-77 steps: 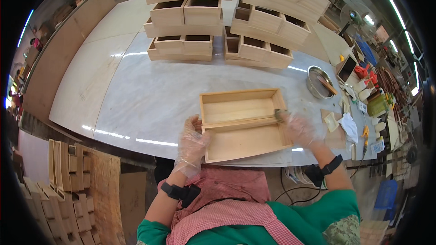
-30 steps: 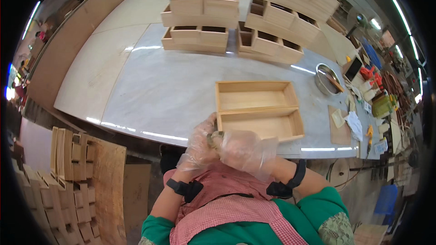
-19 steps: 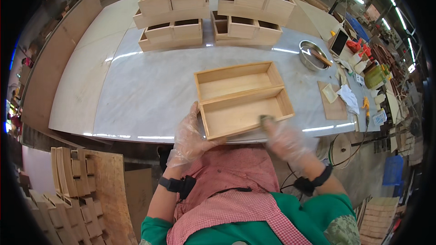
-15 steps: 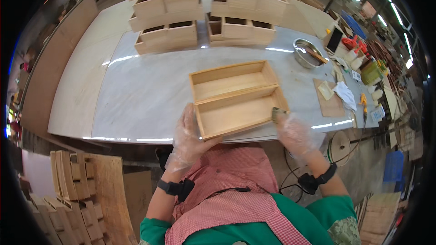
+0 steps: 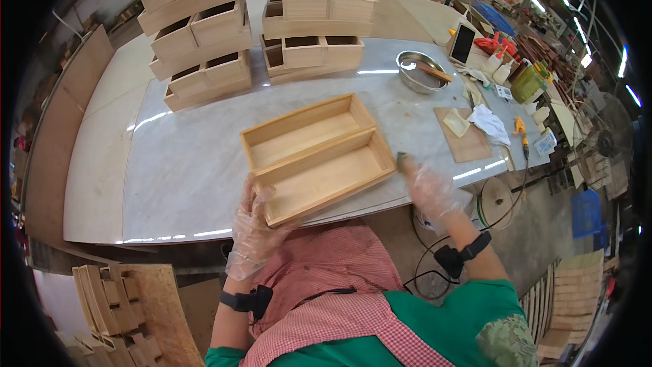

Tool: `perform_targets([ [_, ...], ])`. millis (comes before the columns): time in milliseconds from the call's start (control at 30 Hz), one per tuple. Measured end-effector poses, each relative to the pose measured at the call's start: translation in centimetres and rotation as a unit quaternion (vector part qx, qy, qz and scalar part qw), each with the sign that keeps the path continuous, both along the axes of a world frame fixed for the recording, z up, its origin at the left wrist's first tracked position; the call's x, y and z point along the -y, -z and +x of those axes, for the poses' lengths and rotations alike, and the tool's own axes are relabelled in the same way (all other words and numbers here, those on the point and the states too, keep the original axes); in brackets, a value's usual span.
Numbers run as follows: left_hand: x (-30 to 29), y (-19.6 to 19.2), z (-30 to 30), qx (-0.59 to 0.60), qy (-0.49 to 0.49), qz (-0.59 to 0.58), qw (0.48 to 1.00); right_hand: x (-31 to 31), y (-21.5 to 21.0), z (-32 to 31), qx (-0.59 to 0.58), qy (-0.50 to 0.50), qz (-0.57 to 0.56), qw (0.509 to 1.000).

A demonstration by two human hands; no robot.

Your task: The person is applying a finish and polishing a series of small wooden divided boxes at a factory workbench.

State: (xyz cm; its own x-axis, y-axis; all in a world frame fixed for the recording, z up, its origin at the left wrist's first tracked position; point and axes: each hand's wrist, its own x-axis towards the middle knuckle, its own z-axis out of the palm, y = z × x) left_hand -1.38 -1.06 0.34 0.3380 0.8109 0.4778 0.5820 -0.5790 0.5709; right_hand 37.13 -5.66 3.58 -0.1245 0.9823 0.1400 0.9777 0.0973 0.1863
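Note:
A pale wooden box (image 5: 316, 151) with two long open compartments lies at a slant near the table's front edge. Its near left corner is gripped by my left hand (image 5: 257, 223), in a clear plastic glove, with the fingers over the left end and the thumb under the front side. Just off the box's right end is my right hand (image 5: 435, 194), also gloved. Its fingers are closed on a small dark greenish pad (image 5: 402, 161), of which only the tip shows; whether it is sponge or folded cloth I cannot tell.
Stacked wooden drawer units (image 5: 312, 51) stand at the back. A metal bowl (image 5: 415, 81) with a brush-like wooden handle across it sits at the right, near a board (image 5: 468, 146), a white cloth (image 5: 490, 124), bottles and an orange air gun (image 5: 521, 129). More wooden pieces (image 5: 109, 299) are stacked lower left.
My right hand has moved the pad off the box's right end, to just beside it. The box has tilted slightly, its left end nearer me. The whole view has also shifted.

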Motion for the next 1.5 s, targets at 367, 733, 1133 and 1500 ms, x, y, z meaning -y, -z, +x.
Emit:
perform_targets([
  [367,0.2,-0.1,0.3,-0.029,-0.007,0.037,0.999,-8.1,-6.4,-9.7,-0.142,-0.172,-0.036,0.974],
  [733,0.4,-0.7,0.2,-0.046,-0.006,-0.003,0.999,-12.8,-1.4,-4.4,0.081,-0.217,-0.037,0.972],
  [1133,1.5,-1.7,-0.2,-0.044,0.020,-0.060,0.997,-5.9,5.7,5.0,-0.103,0.013,0.014,0.995],
  [1500,-0.9,-5.2,-1.5,-0.026,0.058,-0.160,0.985,-5.1,0.3,2.2,-0.463,0.075,0.037,0.882],
])
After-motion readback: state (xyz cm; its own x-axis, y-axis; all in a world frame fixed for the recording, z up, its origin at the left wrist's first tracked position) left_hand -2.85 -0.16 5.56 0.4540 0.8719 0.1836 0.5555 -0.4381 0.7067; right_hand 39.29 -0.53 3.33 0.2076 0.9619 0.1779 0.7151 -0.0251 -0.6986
